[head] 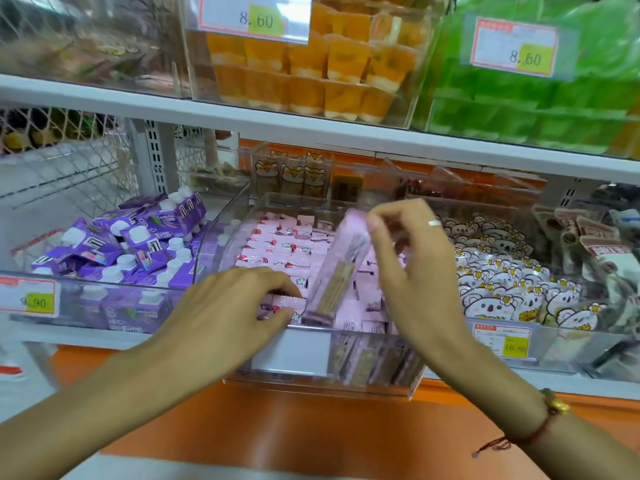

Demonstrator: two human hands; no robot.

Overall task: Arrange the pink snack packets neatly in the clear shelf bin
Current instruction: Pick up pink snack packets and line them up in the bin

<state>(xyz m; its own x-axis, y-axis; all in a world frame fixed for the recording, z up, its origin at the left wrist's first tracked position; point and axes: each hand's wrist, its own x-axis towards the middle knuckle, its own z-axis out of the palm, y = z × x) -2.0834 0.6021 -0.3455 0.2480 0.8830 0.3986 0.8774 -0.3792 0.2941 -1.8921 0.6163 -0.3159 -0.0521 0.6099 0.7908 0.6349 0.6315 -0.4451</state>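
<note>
Left hand (239,303): nearest the lens; fingers curled, pressing down on the front row of packets.
Right hand (412,268): pinching top end of long pink packet (341,268), tilted, lower end at the front wall.
Handling: probably light, crinkly, slippery film; brittle contents likely; best gripped by the ends.
Clear bin (322,384): small pink packets (280,247) in rows, more standing along the front.
Left bin (110,303): purple cartons.
Right bin (561,355): bear-print bags.
</note>
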